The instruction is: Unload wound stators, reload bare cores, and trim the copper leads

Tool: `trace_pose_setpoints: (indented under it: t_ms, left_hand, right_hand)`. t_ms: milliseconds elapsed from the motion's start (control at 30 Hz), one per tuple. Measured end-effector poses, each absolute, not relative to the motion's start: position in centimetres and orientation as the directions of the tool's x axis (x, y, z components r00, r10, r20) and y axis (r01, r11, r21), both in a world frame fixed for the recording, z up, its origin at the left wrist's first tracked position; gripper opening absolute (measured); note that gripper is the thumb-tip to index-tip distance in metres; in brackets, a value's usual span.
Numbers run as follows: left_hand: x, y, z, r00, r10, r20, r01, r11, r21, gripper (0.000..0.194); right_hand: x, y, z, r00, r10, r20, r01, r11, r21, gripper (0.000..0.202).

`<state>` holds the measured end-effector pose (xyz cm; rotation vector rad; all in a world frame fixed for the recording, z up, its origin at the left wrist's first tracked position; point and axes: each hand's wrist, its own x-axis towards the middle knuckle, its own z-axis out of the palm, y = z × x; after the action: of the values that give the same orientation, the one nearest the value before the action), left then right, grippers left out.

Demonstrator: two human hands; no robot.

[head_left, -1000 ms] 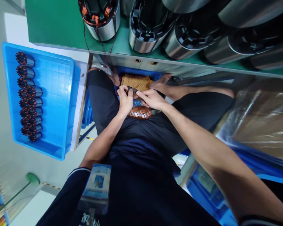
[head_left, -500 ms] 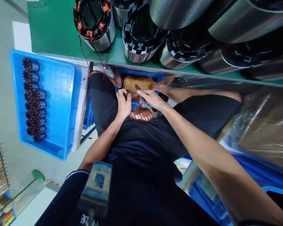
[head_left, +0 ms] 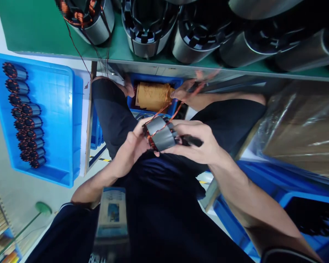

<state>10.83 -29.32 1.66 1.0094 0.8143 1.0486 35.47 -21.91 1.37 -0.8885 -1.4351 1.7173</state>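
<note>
Person [head_left: 164,223] seated there at the green bench [head_left: 30,34], wire-wound cylinder [head_left: 161,134] above the lap [head_left: 181,166], left hand [head_left: 130,149] gripping one end, right hand [head_left: 207,146] pinching the other around a dark handle [head_left: 192,140].

The dark shirt [head_left: 167,219] has white-trimmed short sleeves [head_left: 61,228]

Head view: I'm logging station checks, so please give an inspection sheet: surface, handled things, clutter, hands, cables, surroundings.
Surface: green bench, bearing steel cylinders.
Handled things: core with copper-coloured wires trailing from it.
Clutter: yellowish sheet in a blue bin between the feet.
Hands: left hand and right hand hold the core at opposite ends; dark object at the right palm, unclear.
Cables: nothing seen; thin leads hang over the bench edge.
Surroundings: blue tray with more cores; plastic sheeting opposite.
</note>
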Motion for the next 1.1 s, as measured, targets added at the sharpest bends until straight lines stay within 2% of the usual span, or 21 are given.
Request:
trace_pose_setpoints:
  t_ms: [33, 100, 233, 300, 333, 433, 600, 733, 867, 1100]
  left_hand:
    - [11.1, -29.9, 2.4, 0.371, 0.918, -0.137, -0.385, 0.286, 0.877, 0.074]
    - [11.5, -31.0, 3.5, 0.424, 0.883, -0.202, -0.446, 0.398, 0.802, 0.067]
    - [11.7, -31.5, 5.1, 0.385, 0.874, -0.297, -0.344, 0.435, 0.832, 0.073]
    - [11.9, -31.0, 6.1, 0.322, 0.87, -0.375, -0.369, 0.479, 0.796, 0.067]
    - [12.1, -30.7, 6.6, 0.291, 0.862, -0.415, -0.418, 0.505, 0.755, 0.062]
    - [12.7, -29.6, 7.8, 0.229, 0.839, -0.494, -0.552, 0.53, 0.644, 0.053]
    - [13.0, -29.0, 7.8, 0.157, 0.864, -0.479, -0.572, 0.475, 0.669, 0.057]
    - [12.8, -29.5, 7.0, 0.202, 0.921, -0.333, -0.557, 0.387, 0.735, 0.045]
    - [12.7, -30.0, 6.4, 0.214, 0.944, -0.253, -0.535, 0.33, 0.778, 0.045]
    - [13.1, -29.7, 7.3, 0.183, 0.922, -0.34, -0.481, 0.386, 0.787, 0.047]
  right_hand:
    - [35.6, -21.7, 2.1, -0.554, 0.832, 0.032, -0.119, -0.041, -0.992, 0.046]
    - [35.8, -21.3, 3.3, -0.625, 0.765, 0.157, -0.151, 0.079, -0.985, 0.03]
    - [36.3, -21.3, 5.1, -0.637, 0.742, 0.21, -0.088, 0.202, -0.976, 0.015]
    - [36.7, -21.8, 5.9, -0.63, 0.749, 0.204, -0.016, 0.251, -0.968, 0.007]
    - [36.9, -22.2, 6.3, -0.624, 0.759, 0.186, 0.041, 0.269, -0.962, 0.01]
    - [37.5, -23.4, 7.8, -0.589, 0.802, 0.096, 0.242, 0.288, -0.926, 0.036]
    - [38.4, -25.1, 9.3, -0.575, 0.818, 0.019, 0.439, 0.328, -0.837, 0.063]
    - [38.4, -25.6, 9.1, -0.544, 0.838, 0.04, 0.479, 0.35, -0.805, 0.071]
    - [38.1, -25.6, 9.3, -0.531, 0.846, 0.046, 0.469, 0.339, -0.815, 0.078]
    - [37.9, -25.8, 9.7, -0.495, 0.866, 0.065, 0.523, 0.357, -0.774, 0.08]
